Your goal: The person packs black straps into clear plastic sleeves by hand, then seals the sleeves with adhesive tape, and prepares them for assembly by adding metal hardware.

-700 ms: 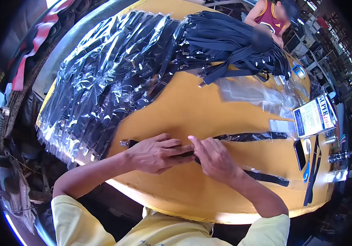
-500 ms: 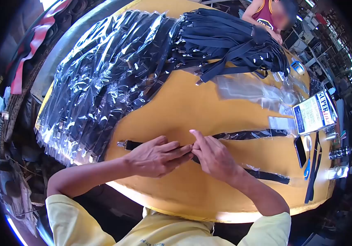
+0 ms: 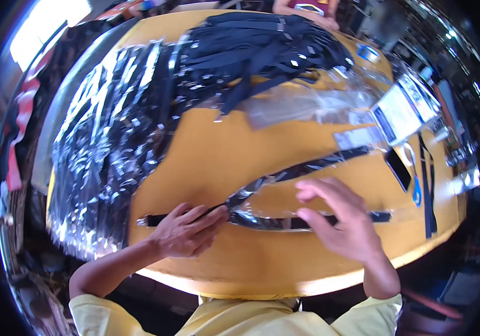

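A dark strap with two branches [image 3: 301,169], partly in clear plastic, lies across the yellow table [image 3: 223,151]. Its single end with a metal clip [image 3: 142,222] points left. My left hand [image 3: 189,229] rests over the strap just left of where the branches join, fingers closed on it. Above the lower branch is my right hand [image 3: 340,221], thumb and fingers spread, holding nothing.
Plastic-wrapped dark straps [image 3: 111,140] cover the left side, and a loose strap pile [image 3: 262,47] lies at the back. Clear bags [image 3: 307,106], a white box [image 3: 405,109], a phone [image 3: 398,169] and blue-handled scissors [image 3: 417,190] are on the right. Another person [image 3: 310,11] is behind.
My right hand has let go of the strap and moved right, its fingers opening. The strap's fork now shows beside my left hand. The view has shifted.
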